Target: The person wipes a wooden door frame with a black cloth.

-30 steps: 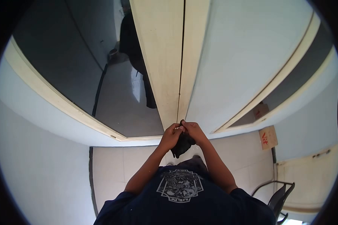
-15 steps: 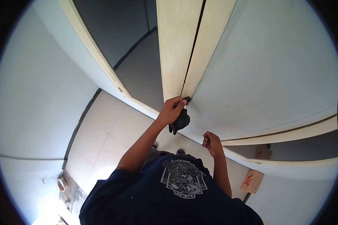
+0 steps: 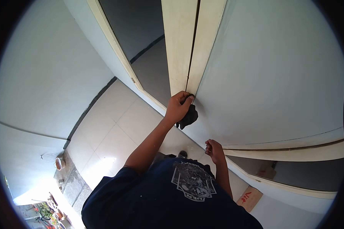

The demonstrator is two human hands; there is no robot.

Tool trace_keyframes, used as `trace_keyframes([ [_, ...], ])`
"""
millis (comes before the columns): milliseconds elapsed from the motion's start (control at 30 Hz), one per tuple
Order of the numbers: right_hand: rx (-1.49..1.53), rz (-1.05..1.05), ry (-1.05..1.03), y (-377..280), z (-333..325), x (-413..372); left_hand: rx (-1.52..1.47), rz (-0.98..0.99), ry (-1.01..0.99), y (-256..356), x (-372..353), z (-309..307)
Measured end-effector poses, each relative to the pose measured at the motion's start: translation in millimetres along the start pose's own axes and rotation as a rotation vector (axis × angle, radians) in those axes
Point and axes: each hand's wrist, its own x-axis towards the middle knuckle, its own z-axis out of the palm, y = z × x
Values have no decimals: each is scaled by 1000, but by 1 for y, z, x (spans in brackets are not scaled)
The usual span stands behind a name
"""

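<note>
My left hand [image 3: 178,108] is closed at the edge of the cream wooden frame [image 3: 195,72], its thumb and fingers pinching a dark loop. Just beneath its fingers hangs a black crumpled bundle [image 3: 189,117], which looks like cloth or soft plastic; how it joins the loop is hidden by the hand. My right hand [image 3: 215,150] hovers in front of the pale wall panel [image 3: 263,87], touching nothing around it. Its fingers are curled together, and whatever may be between them is too small to make out.
A dark glass pane [image 3: 141,26] stands left of the frame, and another dark pane [image 3: 294,173] lies at lower right. A cardboard box [image 3: 250,198] with red lettering rests on the tiled floor [image 3: 114,122]. A round pot [image 3: 60,163] is at the far left, beside a bright opening.
The view has turned and shifted, showing more of the bright opening at lower left. My left hand stays at the frame with the black bundle beneath it. My right hand remains curled.
</note>
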Motion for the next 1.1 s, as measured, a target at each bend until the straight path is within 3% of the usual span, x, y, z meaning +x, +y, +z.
trace_keyframes([
  [167,-83,3,-33,-7,-12,5,-156,-38,-39,16,-6,-4],
  [467,-89,-6,8,-6,-9,10,-203,-77,104,17,1,10],
  [1100,-68,13,39,-6,7,30,-227,-160,84,2,3,12],
])
